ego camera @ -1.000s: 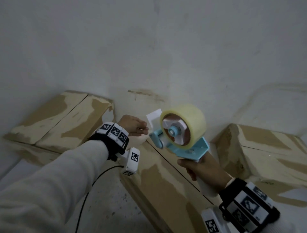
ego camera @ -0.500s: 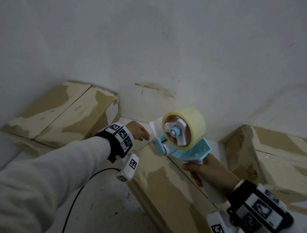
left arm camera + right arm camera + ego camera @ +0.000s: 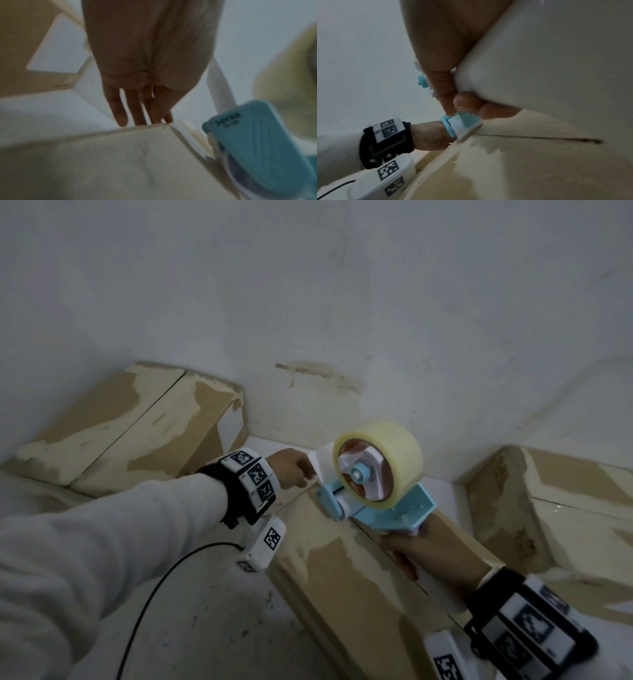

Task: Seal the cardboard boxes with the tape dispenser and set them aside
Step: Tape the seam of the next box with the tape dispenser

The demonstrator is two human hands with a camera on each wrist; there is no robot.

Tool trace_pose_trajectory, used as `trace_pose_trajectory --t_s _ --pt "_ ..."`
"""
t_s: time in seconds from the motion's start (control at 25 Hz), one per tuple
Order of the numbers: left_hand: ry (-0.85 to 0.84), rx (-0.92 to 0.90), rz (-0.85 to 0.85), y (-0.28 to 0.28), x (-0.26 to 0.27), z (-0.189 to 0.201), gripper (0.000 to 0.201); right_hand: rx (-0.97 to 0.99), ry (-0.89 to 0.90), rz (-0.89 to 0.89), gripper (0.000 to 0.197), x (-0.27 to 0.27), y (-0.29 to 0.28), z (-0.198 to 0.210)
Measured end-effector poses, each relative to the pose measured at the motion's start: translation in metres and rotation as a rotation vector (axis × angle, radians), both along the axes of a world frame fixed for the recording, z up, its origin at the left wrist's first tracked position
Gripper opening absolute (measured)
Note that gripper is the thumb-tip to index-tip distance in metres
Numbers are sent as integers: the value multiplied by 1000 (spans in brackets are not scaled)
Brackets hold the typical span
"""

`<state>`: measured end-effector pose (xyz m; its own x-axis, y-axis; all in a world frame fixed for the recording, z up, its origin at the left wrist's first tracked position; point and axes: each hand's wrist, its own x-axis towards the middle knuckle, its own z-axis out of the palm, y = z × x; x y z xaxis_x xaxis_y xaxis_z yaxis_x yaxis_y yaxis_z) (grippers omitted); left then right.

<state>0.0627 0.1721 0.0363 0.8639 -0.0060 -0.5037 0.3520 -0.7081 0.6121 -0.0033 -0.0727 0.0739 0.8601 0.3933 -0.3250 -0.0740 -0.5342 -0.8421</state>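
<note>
Blue dispenser (image 3: 373, 501) with a yellowish roll, gripped by right hand (image 3: 424, 556), touches the box (image 3: 342, 594); left hand (image 3: 145, 67), fingers straight, presses its end. Two boxes flank.

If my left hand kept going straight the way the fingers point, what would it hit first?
Most likely the far end of the middle cardboard box: the left hand has straight fingers already at that top edge. Past it only white surface shows, though blur leaves depth uncertain.

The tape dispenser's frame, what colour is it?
Light blue; the tape dispenser frame shows best in the head view.
</note>
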Motion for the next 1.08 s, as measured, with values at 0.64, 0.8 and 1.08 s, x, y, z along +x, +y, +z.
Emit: trace_pose_trajectory --t_s 0.64,0.8,1.08 --pt "-138 153 -139 -30 -78 -6 60 -180 -24 86 18 11 2 -12" --pt "-149 218 -110 -30 -79 -8 52 -199 -15 83 11 8 -1 -11" --pt "-112 244 -92 -27 -74 -15 55 -200 21 -22 9 -43 -78 -7"
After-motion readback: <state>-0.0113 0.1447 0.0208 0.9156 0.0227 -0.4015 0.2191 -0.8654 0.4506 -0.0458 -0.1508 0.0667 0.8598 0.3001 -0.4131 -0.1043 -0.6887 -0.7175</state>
